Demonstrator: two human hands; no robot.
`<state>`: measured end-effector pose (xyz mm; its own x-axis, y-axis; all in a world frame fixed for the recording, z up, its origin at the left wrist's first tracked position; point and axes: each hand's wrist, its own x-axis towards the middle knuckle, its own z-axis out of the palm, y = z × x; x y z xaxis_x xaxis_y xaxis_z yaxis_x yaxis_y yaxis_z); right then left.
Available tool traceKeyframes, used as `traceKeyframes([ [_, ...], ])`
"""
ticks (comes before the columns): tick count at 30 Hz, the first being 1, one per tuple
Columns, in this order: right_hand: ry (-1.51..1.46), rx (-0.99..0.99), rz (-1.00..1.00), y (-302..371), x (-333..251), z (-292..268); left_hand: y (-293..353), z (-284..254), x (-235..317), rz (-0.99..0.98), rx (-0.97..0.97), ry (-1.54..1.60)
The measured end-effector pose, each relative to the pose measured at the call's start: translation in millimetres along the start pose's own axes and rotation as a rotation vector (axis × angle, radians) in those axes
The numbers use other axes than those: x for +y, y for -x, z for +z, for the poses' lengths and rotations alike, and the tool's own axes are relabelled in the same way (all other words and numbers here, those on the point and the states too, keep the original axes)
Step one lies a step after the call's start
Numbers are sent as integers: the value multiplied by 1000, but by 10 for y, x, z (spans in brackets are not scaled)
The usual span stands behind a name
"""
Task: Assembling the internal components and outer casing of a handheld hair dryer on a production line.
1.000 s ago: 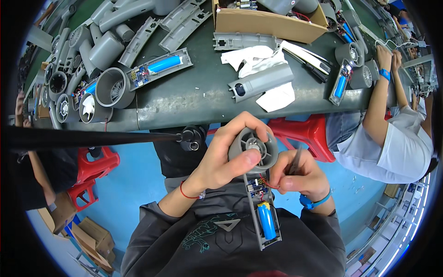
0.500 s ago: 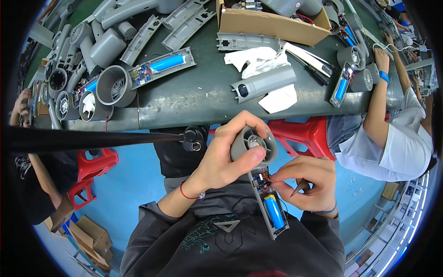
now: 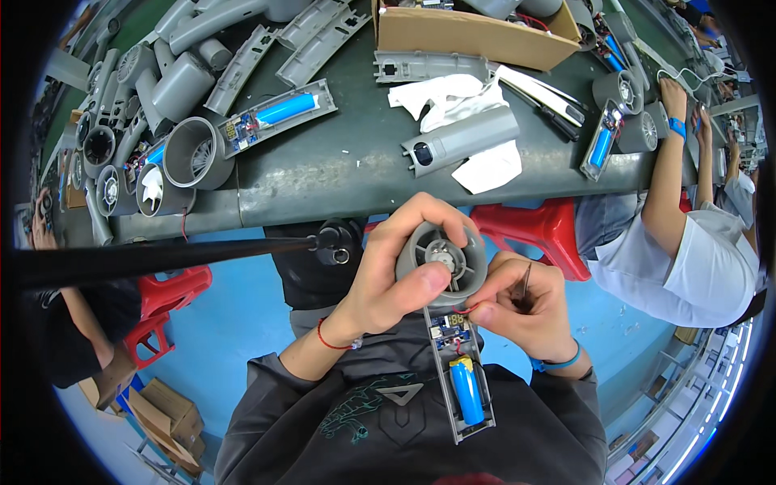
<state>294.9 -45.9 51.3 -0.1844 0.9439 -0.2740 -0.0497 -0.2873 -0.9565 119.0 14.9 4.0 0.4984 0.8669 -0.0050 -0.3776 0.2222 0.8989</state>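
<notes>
My left hand (image 3: pixel 396 279) is closed round a grey cylindrical fan housing (image 3: pixel 411 252), its thumb lying over the hub at the opening. From the housing's lower side a grey half-shell handle (image 3: pixel 457 432) hangs toward my chest. It carries a blue circuit board (image 3: pixel 449 332) and a blue cylindrical battery cell (image 3: pixel 466 392). Just below the rim, my right hand (image 3: pixel 529 311) pinches a thin red wire (image 3: pixel 463 310) between thumb and forefinger. A slim dark pointed tool (image 3: pixel 527 279), perhaps tweezers, is tucked in that same hand; its lower part is hidden.
On the dark green table (image 3: pixel 315 178) lie grey housings (image 3: pixel 194 153), a half-shell with battery (image 3: pixel 283 113), a grey handle (image 3: pixel 461 141) on white cloth, and a black-and-white tool (image 3: pixel 541 97). Behind them stands a cardboard box (image 3: pixel 477 39). A co-worker (image 3: pixel 679 250) sits at right beside a red stool (image 3: pixel 537 230).
The housing and handle have turned slightly, the handle's lower end swinging left. My right hand has shifted up and left toward the rim, drawing the red wire closer to it.
</notes>
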Motion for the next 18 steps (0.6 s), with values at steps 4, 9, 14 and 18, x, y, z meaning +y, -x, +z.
traceKeyframes([
  [4,-42,14,7,18,10,-13,-15,24,-19,15,-5,-2],
  [9,-36,-51,40,24,-18,-83,-7,12,-39,64,-58,-74],
  [14,84,-80,4,14,-68,-94,16,16,-42,119,-27,-108],
  [18,58,-52,29,55,-49,-83,15,25,-61,183,-17,-136],
])
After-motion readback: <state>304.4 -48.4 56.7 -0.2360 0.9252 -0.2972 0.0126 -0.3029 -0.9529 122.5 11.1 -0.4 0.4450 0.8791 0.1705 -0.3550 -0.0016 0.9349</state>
